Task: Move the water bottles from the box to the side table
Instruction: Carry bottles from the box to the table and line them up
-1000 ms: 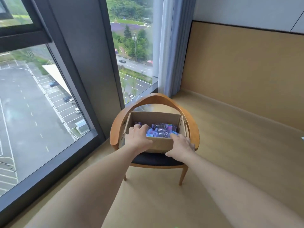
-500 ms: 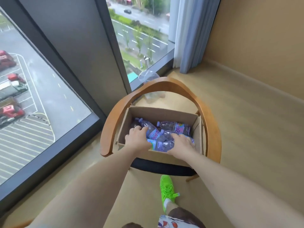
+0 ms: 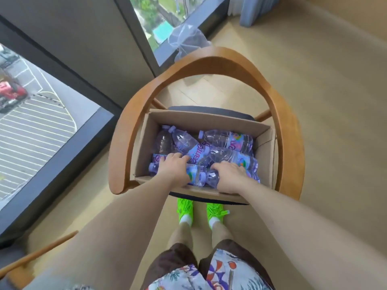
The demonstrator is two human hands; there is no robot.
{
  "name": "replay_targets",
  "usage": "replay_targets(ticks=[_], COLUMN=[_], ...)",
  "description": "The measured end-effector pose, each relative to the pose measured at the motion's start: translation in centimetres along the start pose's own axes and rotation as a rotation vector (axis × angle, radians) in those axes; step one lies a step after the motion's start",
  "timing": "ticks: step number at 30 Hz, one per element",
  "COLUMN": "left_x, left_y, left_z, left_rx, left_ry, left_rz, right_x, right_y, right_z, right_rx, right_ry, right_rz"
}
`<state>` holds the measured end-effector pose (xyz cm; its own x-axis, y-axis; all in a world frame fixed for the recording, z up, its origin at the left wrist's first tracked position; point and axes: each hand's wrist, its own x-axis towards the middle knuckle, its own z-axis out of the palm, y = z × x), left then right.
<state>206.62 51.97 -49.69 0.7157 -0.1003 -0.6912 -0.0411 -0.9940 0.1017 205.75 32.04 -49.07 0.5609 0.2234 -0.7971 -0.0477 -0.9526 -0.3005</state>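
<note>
We see a curved wooden chair [image 3: 209, 65] at centre on pale flooring [image 3: 324, 91]; floor-length windows [image 3: 31, 122] fill the upper left.

We are in a high-rise room: floor-to-ceiling window [image 3: 41, 126] over a car park, curtain [image 3: 249, 11], wooden armchair [image 3: 289, 130].

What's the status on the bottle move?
Left hand and right hand both down on bottles in the box. Grip unclear. None out yet. Chair armrest rings the box.
</note>
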Motion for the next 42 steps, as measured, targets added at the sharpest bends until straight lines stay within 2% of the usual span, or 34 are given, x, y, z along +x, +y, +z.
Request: replay_targets(ticks=[5, 10, 17, 23, 26, 29, 33, 38, 42], left_x=[2.6, 4.6, 4.0, 2.9, 2.1, 0.7, -1.8, -5.6, -10.3], left_y=[-1.1, -0.6, -1.0, -1.0, -1.5, -2.0, -2.6, -3.3, -4.1], left_z=[2.0, -0.4, -1.2, -3.9, -6.7, -10.4, -15.3, -19.2, -21.2], left_rx=[0.004, 0.105, 0.173, 0.243, 0.188, 0.025, -0.317, -0.64, -0.909], left_ry=[-0.142, -0.36, -0.278, -0.263, -0.249, -0.199, -0.075, 0.27, 0.492], left_rz=[-0.001, 0.072, 0.169, 0.191, 0.153, 0.076, -0.033, -0.141, -0.307], right_x=[1.6, 2.2, 1.2, -0.8, -1.7, -2.5, -3.2, -4.5, -6.1], right_y=[0.6, -0.1, -1.1, -1.9, -2.6, -3.7, -6.0, -9.5, -13.2], right_z=[0.5, 1.8, 1.9, 0.6, -1.4, -4.5, -9.7, -15.5, -18.9], right_rx=[0.029, 0.013, 0.032, 0.194, 0.293, 0.347, 0.452, 0.5, 0.574], right_ry=[-0.019, 0.138, 0.236, 0.365, 0.42, 0.474, 0.601, 0.682, 0.667], right_rz=[-0.016, 0.027, 0.082, 0.089, 0.079, 0.077, -0.009, -0.201, -0.378])
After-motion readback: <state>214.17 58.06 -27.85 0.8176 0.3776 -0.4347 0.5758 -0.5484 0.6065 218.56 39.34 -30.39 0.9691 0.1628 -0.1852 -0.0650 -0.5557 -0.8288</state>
